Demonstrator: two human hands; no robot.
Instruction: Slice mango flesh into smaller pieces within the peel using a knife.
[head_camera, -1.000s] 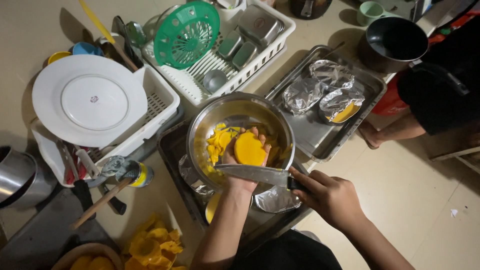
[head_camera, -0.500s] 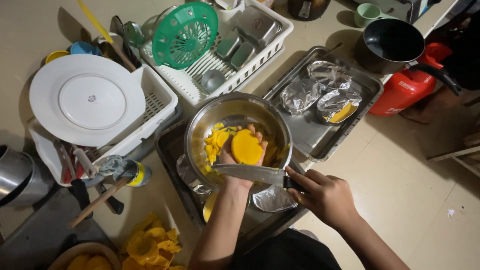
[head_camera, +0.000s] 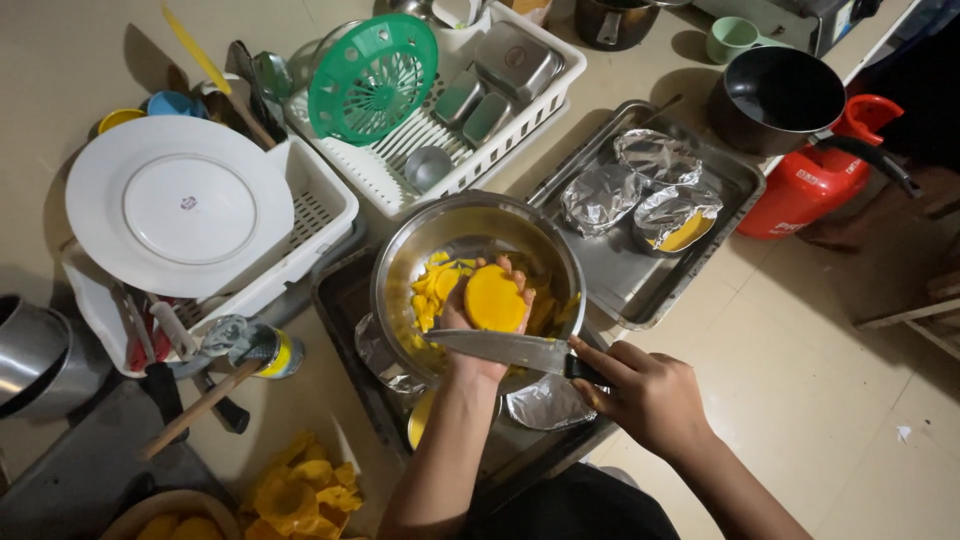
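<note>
Pale tiled floor (head_camera: 880, 420) carries everything, seen from above. Near the middle a round stainless-steel bowl (head_camera: 400, 262) sits on a dark metal tray (head_camera: 340, 300), with yellow peel pieces (head_camera: 432, 292) lying inside it. Over the bowl, the left hand (head_camera: 478, 325) cups a round orange-yellow fruit piece (head_camera: 494, 298), its fingers curled up around the piece's far side. The right hand (head_camera: 650, 395) is closed around the dark handle of a long steel kitchen knife (head_camera: 500, 347), whose blade lies flat across the left wrist, tip pointing left.

Just beside the bowl on the right, a shallow rectangular steel tray (head_camera: 690, 270) holds crumpled foil packets (head_camera: 655, 190), one open on something yellow. At the upper left, a large white round plate (head_camera: 178, 208) rests on a white plastic basket (head_camera: 320, 215); behind it a white dish rack (head_camera: 545, 85) holds a green plastic round basket (head_camera: 372, 78) and small steel containers. A black pot (head_camera: 775, 95) and a red plastic jug (head_camera: 815, 180) stand at the upper right. Yellow peelings (head_camera: 300, 495) lie at the bottom left.
</note>
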